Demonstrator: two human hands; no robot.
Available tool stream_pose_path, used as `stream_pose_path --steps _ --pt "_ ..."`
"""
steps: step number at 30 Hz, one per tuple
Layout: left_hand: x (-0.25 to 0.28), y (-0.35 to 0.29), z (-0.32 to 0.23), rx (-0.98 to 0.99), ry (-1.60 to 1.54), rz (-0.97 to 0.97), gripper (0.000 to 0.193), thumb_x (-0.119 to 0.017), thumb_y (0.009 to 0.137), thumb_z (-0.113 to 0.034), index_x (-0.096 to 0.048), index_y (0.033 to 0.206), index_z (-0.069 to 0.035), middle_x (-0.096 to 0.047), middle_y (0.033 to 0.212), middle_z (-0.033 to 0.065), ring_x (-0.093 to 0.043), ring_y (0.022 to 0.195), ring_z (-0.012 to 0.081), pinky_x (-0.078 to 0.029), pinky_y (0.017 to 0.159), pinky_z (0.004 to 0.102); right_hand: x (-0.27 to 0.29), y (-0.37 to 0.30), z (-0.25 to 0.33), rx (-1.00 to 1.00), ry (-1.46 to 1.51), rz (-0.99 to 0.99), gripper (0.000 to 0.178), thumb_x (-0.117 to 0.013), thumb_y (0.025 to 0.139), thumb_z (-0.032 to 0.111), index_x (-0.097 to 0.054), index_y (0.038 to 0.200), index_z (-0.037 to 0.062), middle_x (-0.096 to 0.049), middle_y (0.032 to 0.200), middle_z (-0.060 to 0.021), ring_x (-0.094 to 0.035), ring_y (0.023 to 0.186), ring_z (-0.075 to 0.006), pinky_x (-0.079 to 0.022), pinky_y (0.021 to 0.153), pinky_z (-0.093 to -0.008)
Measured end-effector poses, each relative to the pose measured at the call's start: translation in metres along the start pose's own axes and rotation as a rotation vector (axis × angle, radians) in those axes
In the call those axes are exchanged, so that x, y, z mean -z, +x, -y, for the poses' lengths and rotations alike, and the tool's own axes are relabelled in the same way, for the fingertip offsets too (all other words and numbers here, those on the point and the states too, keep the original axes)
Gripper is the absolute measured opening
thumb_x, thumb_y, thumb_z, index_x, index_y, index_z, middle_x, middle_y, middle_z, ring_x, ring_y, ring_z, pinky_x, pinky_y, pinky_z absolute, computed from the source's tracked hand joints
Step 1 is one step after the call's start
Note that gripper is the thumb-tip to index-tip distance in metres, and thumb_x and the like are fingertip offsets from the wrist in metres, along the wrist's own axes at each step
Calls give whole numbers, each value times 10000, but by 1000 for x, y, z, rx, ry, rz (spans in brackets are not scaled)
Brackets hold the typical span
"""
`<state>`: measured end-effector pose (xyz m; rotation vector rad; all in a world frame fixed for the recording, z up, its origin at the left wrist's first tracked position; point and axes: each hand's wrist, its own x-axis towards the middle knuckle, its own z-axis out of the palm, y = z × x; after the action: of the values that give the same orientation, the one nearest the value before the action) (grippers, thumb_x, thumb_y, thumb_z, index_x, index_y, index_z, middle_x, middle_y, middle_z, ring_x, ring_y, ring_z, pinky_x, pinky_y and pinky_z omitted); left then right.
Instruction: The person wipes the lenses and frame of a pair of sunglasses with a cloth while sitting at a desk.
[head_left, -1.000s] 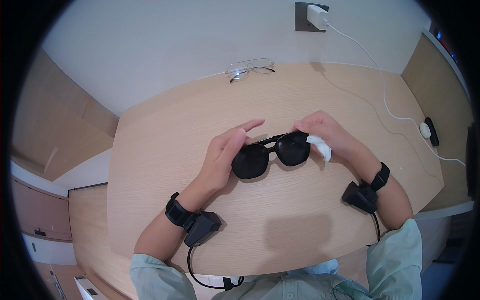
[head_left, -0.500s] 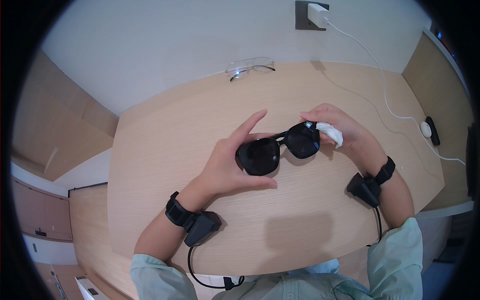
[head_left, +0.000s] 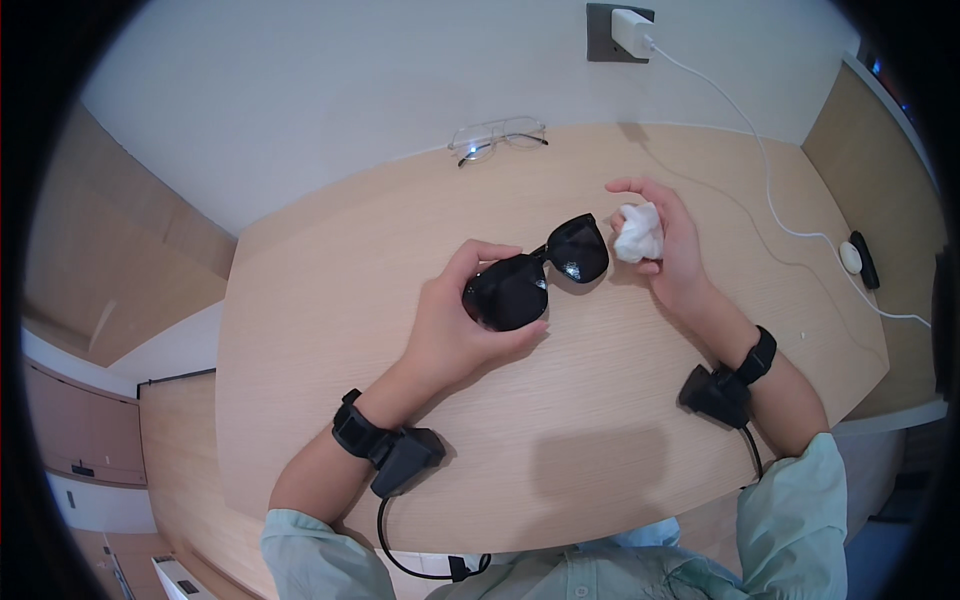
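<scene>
Black sunglasses (head_left: 508,291) with large dark lenses are tilted above the middle of the table. My left hand (head_left: 452,320) grips them by the left lens, thumb along the lower rim and fingers at the top. To the right of the sunglasses, a crumpled white tissue (head_left: 640,233) sits in my right hand (head_left: 678,245), between the curled fingers and the palm. The right hand is apart from the sunglasses, a small gap from their right lens. Part of the left hand's fingers is hidden behind the frame.
Clear-lensed eyeglasses (head_left: 498,138) rest at the table's far edge by the wall. A white charger (head_left: 632,33) is plugged into a dark wall socket, its white cable (head_left: 768,180) running down the right side. Small white and black objects (head_left: 858,258) lie by the right-hand panel.
My right hand has let go of the sunglasses' right side and moved away, bringing the tissue into its palm. My left hand has closed more around the left lens and tilted the sunglasses.
</scene>
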<state>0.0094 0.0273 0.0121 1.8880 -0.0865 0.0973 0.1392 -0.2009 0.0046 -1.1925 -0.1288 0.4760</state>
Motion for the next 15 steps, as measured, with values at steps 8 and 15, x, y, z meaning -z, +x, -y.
stream_pose_path --steps 8,15 --pt "-8 4 0 -77 45 18 641 -945 752 -153 -568 1262 -60 -694 1119 53 -679 998 121 -569 864 284 -43 -36 -30 701 -424 217 311 -697 875 6 -654 1182 30 -635 1068 -71 -662 943 -184 -559 789 -321" --pt "-8 5 10 -214 132 55 636 -908 748 -209 -577 1269 -57 -750 1058 118 -726 867 165 -574 749 289 -38 -38 -25 905 -792 320 298 -763 830 6 -714 1121 44 -658 1138 -111 -689 952 -240 -567 811 -358"
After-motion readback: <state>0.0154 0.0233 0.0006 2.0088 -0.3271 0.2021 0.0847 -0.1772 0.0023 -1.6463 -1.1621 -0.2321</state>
